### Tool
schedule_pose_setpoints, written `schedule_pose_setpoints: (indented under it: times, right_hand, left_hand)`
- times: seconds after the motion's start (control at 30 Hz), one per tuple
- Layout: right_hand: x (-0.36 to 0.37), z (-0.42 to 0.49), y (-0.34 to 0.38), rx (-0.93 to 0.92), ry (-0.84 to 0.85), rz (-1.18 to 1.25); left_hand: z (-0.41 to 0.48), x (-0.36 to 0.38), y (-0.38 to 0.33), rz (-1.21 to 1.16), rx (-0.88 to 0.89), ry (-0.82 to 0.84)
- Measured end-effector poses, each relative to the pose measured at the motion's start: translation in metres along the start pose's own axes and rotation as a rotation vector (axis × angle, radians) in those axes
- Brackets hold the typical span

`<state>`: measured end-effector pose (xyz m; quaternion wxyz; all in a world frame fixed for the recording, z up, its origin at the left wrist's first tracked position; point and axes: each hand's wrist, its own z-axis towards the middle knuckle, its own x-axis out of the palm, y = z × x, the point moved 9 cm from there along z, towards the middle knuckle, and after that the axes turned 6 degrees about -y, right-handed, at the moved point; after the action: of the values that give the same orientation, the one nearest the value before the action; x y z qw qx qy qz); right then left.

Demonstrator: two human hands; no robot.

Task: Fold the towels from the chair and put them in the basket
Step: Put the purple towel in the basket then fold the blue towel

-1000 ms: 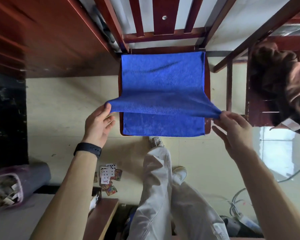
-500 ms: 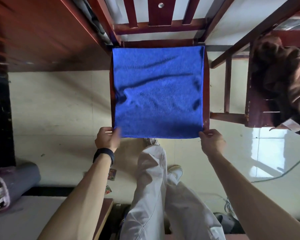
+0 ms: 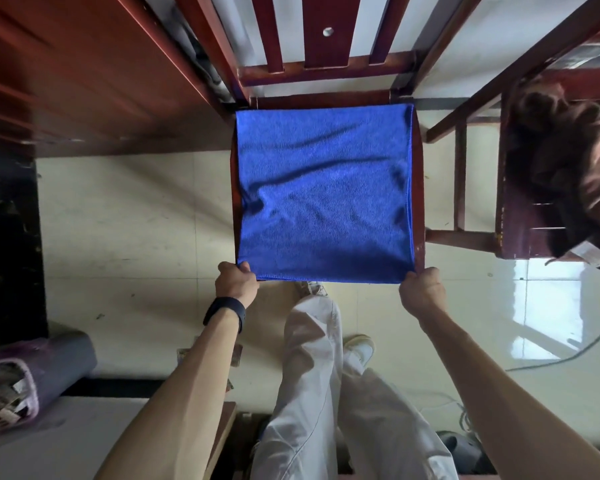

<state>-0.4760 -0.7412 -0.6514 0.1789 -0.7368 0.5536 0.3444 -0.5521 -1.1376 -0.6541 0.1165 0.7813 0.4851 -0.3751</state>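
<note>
A blue towel (image 3: 324, 192) lies folded over on the seat of a dark red wooden chair (image 3: 419, 188), covering nearly the whole seat, with a few soft wrinkles across it. My left hand (image 3: 236, 284) pinches the towel's near left corner at the seat's front edge. My right hand (image 3: 422, 291) pinches the near right corner. Both fists are closed on the cloth. No basket is in view.
A second wooden chair (image 3: 520, 233) at the right holds a heap of brown cloth (image 3: 568, 168). A wooden cabinet (image 3: 84, 74) stands at the left. A purple roll (image 3: 32, 372) lies at the lower left. My legs in pale trousers (image 3: 326, 393) stand before the chair.
Both hands pulled the lifted towel edge toward me and laid it down along the seat's front edge. The towel went from half raised to lying flat, and the hands now sit at its near corners.
</note>
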Motion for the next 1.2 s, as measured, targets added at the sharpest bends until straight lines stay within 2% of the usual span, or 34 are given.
schedule_pose_setpoints:
  times: [0.13, 0.23, 0.37, 0.5, 0.6, 0.7, 0.73, 0.8, 0.83, 0.9, 0.97, 1.03, 1.1, 1.2]
  right_hand:
    - [-0.018, -0.008, -0.005, 0.081, 0.042, 0.425]
    - [-0.056, -0.027, 0.002, 0.082, 0.052, 0.714]
    - [-0.12, -0.078, 0.026, -0.02, 0.124, 0.921]
    - [-0.199, -0.145, 0.058, -0.212, 0.11, 0.974]
    - [-0.234, -0.194, 0.069, -0.31, 0.145, 0.883]
    - [-0.263, -0.228, 0.072, -0.499, 0.072, 0.555]
    - [-0.275, -0.236, 0.072, -0.577, -0.011, 0.404]
    - [-0.297, -0.249, 0.075, -0.781, -0.248, 0.103]
    - [-0.303, -0.258, 0.079, -0.909, -0.364, -0.032]
    - [-0.304, -0.273, 0.082, -1.119, -0.49, -0.207]
    - [-0.298, -0.272, 0.078, -1.248, -0.527, -0.268]
    - [-0.291, -0.265, 0.077, -1.306, -0.503, -0.321]
    - [-0.288, -0.263, 0.082, -1.344, -0.482, -0.358]
    - [-0.289, -0.257, 0.099, -1.351, -0.459, -0.388]
  left_hand:
    - [-0.014, -0.022, 0.007, -0.434, -0.095, 0.11]
    - [-0.039, -0.055, 0.001, -0.622, -0.124, 0.235]
    - [-0.095, -0.117, -0.022, -0.714, -0.077, 0.369]
    - [-0.155, -0.195, -0.055, -0.706, 0.062, 0.315]
    - [-0.191, -0.24, -0.077, -0.631, 0.189, 0.274]
    - [-0.221, -0.271, -0.092, -0.587, 0.339, 0.291]
    - [-0.23, -0.278, -0.095, -0.534, 0.413, 0.303]
    - [-0.244, -0.289, -0.101, -0.275, 0.593, 0.271]
    - [-0.248, -0.292, -0.103, -0.101, 0.676, 0.209]
    - [-0.255, -0.295, -0.109, 0.199, 0.831, 0.041]
    - [-0.261, -0.296, -0.116, 0.37, 0.952, -0.116]
    - [-0.261, -0.293, -0.123, 0.432, 1.063, -0.199]
    - [-0.261, -0.288, -0.13, 0.506, 1.201, -0.279]
    - [-0.263, -0.272, -0.141, 0.763, 1.42, -0.427]
